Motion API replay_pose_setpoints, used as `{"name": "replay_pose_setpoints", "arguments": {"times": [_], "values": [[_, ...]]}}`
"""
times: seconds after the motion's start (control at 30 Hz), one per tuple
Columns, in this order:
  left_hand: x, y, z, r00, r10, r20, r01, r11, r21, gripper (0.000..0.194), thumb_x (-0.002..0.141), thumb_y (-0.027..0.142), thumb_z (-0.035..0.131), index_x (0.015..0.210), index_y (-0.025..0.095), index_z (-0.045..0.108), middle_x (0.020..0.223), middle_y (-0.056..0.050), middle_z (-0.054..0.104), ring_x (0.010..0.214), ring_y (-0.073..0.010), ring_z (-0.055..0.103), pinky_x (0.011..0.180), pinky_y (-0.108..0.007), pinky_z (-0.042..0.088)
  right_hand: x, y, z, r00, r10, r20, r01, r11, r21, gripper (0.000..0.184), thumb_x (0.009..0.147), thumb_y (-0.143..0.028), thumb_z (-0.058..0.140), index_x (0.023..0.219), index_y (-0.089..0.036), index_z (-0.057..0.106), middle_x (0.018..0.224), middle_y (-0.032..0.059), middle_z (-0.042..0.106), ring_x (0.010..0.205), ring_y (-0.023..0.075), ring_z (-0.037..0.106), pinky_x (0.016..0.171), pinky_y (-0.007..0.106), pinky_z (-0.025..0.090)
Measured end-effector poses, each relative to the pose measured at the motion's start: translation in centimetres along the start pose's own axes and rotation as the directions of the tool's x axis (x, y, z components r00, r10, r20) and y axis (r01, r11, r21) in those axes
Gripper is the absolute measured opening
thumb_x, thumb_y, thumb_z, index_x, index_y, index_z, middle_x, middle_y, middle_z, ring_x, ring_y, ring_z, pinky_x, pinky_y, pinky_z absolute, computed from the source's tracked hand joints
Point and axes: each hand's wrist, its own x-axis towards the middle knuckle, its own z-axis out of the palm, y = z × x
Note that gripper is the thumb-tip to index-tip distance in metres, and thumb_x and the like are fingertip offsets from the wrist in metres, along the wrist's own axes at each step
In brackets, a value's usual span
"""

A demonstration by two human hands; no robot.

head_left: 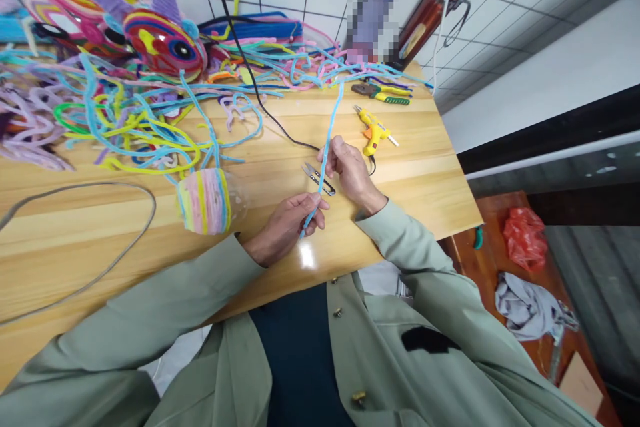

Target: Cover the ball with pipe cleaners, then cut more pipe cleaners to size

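Observation:
My left hand (287, 227) pinches the near end of a long light-blue pipe cleaner (327, 137) just above the wooden table (410, 193). My right hand (353, 170) grips the same pipe cleaner a little farther up, fingers closed round it. The strand runs away from me toward the pile at the back. Small thread snips (316, 177) lie on the table between my hands. A bottle wrapped in pastel pipe cleaners (205, 200) lies on its side left of my left hand.
A tangle of coloured pipe cleaners (125, 120) covers the far left. Colourful pipe-cleaner masks (165, 43) stand behind it. A yellow glue gun (374, 132) and pliers (383, 92) lie at the right. A black cable (260, 97) crosses the table. A grey wire loop (100, 227) lies near left.

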Motion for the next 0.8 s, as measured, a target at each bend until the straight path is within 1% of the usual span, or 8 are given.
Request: {"name": "replay_pose_setpoints", "arguments": {"times": [0.07, 0.17, 0.27, 0.43, 0.57, 0.63, 0.73, 0.8], "values": [[0.0, -0.2, 0.1, 1.000, 0.000, -0.011, 0.001, 0.999, 0.033, 0.065, 0.077, 0.075, 0.090, 0.089, 0.014, 0.071, 0.062, 0.000, 0.063, 0.050, -0.0082, 0.041, 0.052, -0.024, 0.029, 0.2, 0.0, -0.2, 1.000, -0.006, -0.012, 0.007, 1.000, 0.013, 0.071, 0.086, -0.092, 0.065, 0.075, -0.022, 0.066, 0.057, -0.0049, 0.052, 0.050, 0.0091, 0.044, 0.051, 0.025, 0.037], [-0.1, -0.5, 0.1, 0.998, 0.056, -0.032, -0.053, 0.995, 0.087, 0.065, 0.080, 0.078, 0.085, 0.089, 0.015, 0.071, 0.055, 0.005, 0.054, 0.048, -0.0085, 0.036, 0.052, -0.025, 0.028, 0.2, 0.1, -0.2, 0.999, -0.014, -0.029, 0.015, 0.999, 0.039, 0.063, 0.085, -0.082, 0.077, 0.074, -0.021, 0.066, 0.057, -0.0060, 0.053, 0.050, 0.0077, 0.042, 0.051, 0.023, 0.035], [-0.2, -0.6, 0.1, 0.990, 0.125, -0.057, -0.114, 0.980, 0.165, 0.063, 0.083, 0.078, 0.080, 0.089, 0.017, 0.071, 0.051, 0.007, 0.047, 0.048, -0.0093, 0.034, 0.052, -0.025, 0.028, 0.0, 0.2, 0.1, 0.997, -0.023, -0.070, 0.028, 0.997, 0.067, 0.062, 0.085, -0.081, 0.078, 0.074, -0.020, 0.066, 0.056, -0.0066, 0.053, 0.048, 0.0069, 0.041, 0.050, 0.022, 0.033], [-0.4, -0.5, 0.0, 0.985, 0.165, -0.039, -0.148, 0.947, 0.286, 0.060, 0.089, 0.076, 0.074, 0.095, 0.016, 0.074, 0.068, 0.000, 0.065, 0.057, -0.0112, 0.046, 0.056, -0.026, 0.036, 0.0, 0.2, 0.3, 0.997, 0.026, -0.076, -0.017, 0.992, 0.122, 0.064, 0.080, -0.083, 0.080, 0.077, -0.021, 0.066, 0.055, -0.0067, 0.054, 0.045, 0.0067, 0.039, 0.047, 0.022, 0.032], [-0.2, -0.6, -0.4, 0.988, 0.147, -0.043, -0.119, 0.914, 0.387, 0.052, 0.090, 0.068, 0.076, 0.095, 0.016, 0.077, 0.073, -0.002, 0.071, 0.058, -0.0106, 0.044, 0.056, -0.025, 0.037, 0.2, 0.1, 0.3, 0.996, 0.059, -0.070, -0.045, 0.981, 0.191, 0.064, 0.075, -0.082, 0.085, 0.078, -0.020, 0.066, 0.053, -0.0081, 0.053, 0.043, 0.0059, 0.039, 0.045, 0.021, 0.031], [0.0, -0.9, -0.5, 0.991, 0.128, -0.050, -0.099, 0.917, 0.388, 0.052, 0.088, 0.067, 0.076, 0.093, 0.016, 0.076, 0.075, -0.003, 0.073, 0.055, -0.0094, 0.042, 0.053, -0.025, 0.035, 0.2, -0.1, 0.4, 0.996, 0.083, -0.041, -0.072, 0.972, 0.224, 0.063, 0.073, -0.079, 0.088, 0.080, -0.020, 0.067, 0.055, -0.0080, 0.054, 0.044, 0.0059, 0.042, 0.045, 0.020, 0.033], [0.2, -1.3, -0.5, 0.996, 0.079, -0.042, -0.060, 0.939, 0.340, 0.055, 0.081, 0.066, 0.081, 0.103, 0.016, 0.076, 0.084, -0.005, 0.077, 0.050, -0.0081, 0.043, 0.049, -0.024, 0.035, 0.0, -0.9, 0.1, 0.995, 0.101, 0.013, -0.101, 0.963, 0.248, 0.060, 0.071, -0.071, 0.094, 0.086, -0.019, 0.069, 0.068, -0.0054, 0.064, 0.049, 0.0056, 0.049, 0.047, 0.019, 0.038], [0.3, -1.5, -0.4, 0.997, 0.073, -0.012, -0.066, 0.945, 0.321, 0.059, 0.079, 0.062, 0.084, 0.114, 0.015, 0.074, 0.090, -0.006, 0.079, 0.052, -0.0082, 0.046, 0.051, -0.024, 0.039, 0.0, -2.0, -0.8, 0.996, 0.088, 0.026, -0.092, 0.970, 0.224, 0.057, 0.072, -0.068, 0.095, 0.089, -0.019, 0.070, 0.078, -0.0035, 0.069, 0.052, 0.0050, 0.050, 0.047, 0.019, 0.039]]}}
